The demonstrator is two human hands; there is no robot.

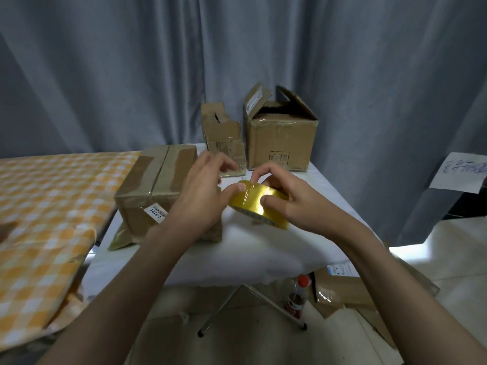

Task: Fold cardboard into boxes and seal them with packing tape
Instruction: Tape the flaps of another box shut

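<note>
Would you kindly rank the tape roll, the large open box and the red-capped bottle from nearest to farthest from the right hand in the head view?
From the right hand:
1. Tape roll, held in its fingers above the table.
2. Large open box, beyond it at the table's far edge.
3. Red-capped bottle, down on the floor under the table.

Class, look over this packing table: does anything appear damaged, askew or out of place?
Yes. The small box at the back is crumpled, its top torn open. The large box beside it has flaps standing up unsealed. Under the table, a bottle stands on the floor beside flattened cardboard.
</note>
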